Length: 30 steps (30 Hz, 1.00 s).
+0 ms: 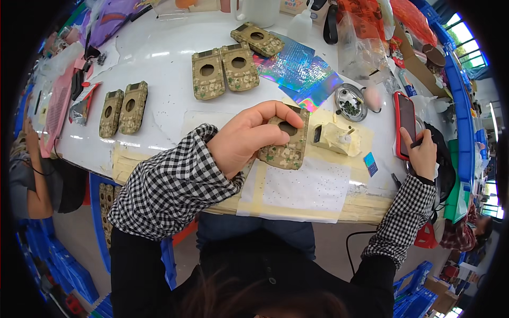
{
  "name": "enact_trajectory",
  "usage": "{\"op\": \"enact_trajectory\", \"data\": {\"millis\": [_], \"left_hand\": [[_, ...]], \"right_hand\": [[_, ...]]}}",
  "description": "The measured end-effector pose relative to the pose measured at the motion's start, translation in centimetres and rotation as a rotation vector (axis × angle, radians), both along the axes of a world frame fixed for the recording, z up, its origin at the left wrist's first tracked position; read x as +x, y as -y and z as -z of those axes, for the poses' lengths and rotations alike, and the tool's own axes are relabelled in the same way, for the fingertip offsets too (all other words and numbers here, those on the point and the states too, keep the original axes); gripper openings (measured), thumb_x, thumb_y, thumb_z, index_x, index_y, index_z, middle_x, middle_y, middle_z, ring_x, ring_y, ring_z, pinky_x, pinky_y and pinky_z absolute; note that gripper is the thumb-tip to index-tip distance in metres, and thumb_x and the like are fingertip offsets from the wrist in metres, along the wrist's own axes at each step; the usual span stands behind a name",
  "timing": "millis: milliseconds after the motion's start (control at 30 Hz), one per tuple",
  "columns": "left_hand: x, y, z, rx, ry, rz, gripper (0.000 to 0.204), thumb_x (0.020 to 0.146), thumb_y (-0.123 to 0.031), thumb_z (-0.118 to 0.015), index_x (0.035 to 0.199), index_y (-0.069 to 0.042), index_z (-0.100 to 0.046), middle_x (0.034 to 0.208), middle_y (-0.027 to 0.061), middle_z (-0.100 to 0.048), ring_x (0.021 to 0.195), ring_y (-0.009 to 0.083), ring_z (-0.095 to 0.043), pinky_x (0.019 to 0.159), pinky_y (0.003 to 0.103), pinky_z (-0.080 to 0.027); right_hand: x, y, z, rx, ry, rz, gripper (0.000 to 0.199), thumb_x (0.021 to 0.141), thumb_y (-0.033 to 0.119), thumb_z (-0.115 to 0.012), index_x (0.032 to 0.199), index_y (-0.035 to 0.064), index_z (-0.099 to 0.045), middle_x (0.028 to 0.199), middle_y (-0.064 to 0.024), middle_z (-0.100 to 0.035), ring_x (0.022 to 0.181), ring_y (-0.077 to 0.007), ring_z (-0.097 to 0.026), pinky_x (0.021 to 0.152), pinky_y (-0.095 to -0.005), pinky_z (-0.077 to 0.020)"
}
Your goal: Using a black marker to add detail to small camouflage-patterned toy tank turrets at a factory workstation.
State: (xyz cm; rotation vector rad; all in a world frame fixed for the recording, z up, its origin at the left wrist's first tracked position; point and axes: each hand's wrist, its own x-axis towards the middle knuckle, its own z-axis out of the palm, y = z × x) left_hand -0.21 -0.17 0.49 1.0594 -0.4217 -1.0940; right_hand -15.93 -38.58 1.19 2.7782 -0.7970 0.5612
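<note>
My left hand [253, 135] grips a camouflage toy tank hull [281, 151] with a round hole in its top, held above the near side of the table. Fingers and thumb pinch it around that hole. Far to the right, my right hand [421, 156] is beside a red-cased phone [405, 114], one finger reaching to its lower part. Its fingers are closed around a small dark thing I cannot make out. Next to the held hull lie a taped, cream-coloured block [339, 139] with small pegs and a round metal dish [350, 103] of tiny dark parts.
Similar tank hulls stand in a group [225, 71] at the far middle and as a pair [123, 110] at left. White paper [305, 185] is at the near edge, shiny holographic sheets [305, 69] beyond. Plastic bags [366, 47] crowd the far right. Another person's arm [36, 175] shows at left.
</note>
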Motion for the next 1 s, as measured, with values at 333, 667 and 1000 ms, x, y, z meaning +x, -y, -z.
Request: {"op": "enact_trajectory", "data": {"millis": [333,667,1000], "left_hand": [[-0.1,0.1,-0.2,-0.005,0.002,-0.004,0.031,0.083,-0.010,-0.051,0.112,-0.001,-0.047,0.109,0.0130,-0.056,0.094,0.0223,-0.062,0.082,0.033,-0.052],[-0.1,0.0,-0.1,-0.013,-0.014,-0.021,0.031,0.081,-0.010,-0.052,0.111,-0.002,-0.048,0.107,0.0125,-0.056,0.094,0.0233,-0.063,0.082,0.034,-0.052],[0.0,0.0,-0.1,-0.034,-0.023,-0.030,0.031,0.082,-0.010,-0.052,0.111,-0.002,-0.047,0.102,0.0127,-0.058,0.091,0.0244,-0.064,0.081,0.033,-0.052]], "right_hand": [[2.3,-1.0,0.3,-0.099,-0.085,-0.020,0.060,0.070,0.057,-0.071,0.085,0.0024,-0.052,0.079,-0.0168,-0.060,0.073,-0.0348,-0.055,0.066,-0.0433,-0.0454],[2.8,-0.5,0.6,-0.054,-0.081,0.044,0.058,0.069,0.054,-0.072,0.089,0.0026,-0.053,0.083,-0.0183,-0.062,0.077,-0.0358,-0.056,0.068,-0.0423,-0.0471],[2.2,-1.8,-0.8,0.031,-0.018,0.077,0.056,0.072,0.053,-0.072,0.086,0.0014,-0.052,0.081,-0.0154,-0.061,0.078,-0.0321,-0.057,0.068,-0.0412,-0.0461]]}}
